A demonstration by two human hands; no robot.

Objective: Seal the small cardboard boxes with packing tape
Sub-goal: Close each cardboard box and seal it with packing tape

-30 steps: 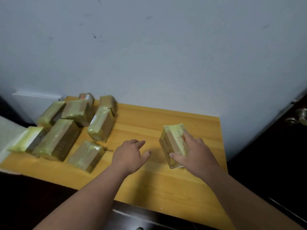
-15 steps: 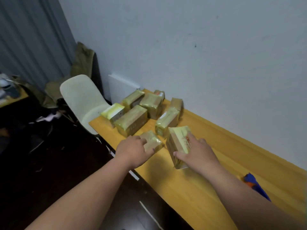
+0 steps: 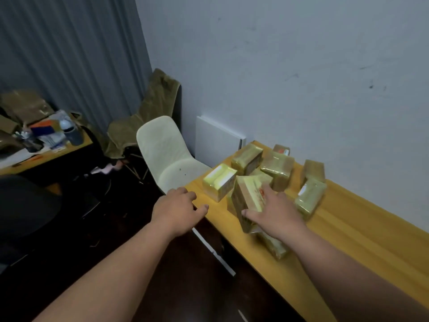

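Gripping tape-wrapped cardboard box (image 3: 249, 201), right hand (image 3: 276, 214) held it tilted among other wrapped boxes (image 3: 276, 168) at left end of yellow wooden table (image 3: 362, 228); half second before, same box stood apart from cluster, nearer table's front edge. Box now touched pale-topped box (image 3: 219, 182). Left hand (image 3: 178, 208), fingers loosely curled, held nothing, hung off table edge; earlier it rested on small wrapped box. View swung left: white chair (image 3: 167, 154), cluttered desk (image 3: 44, 138) showed more fully.
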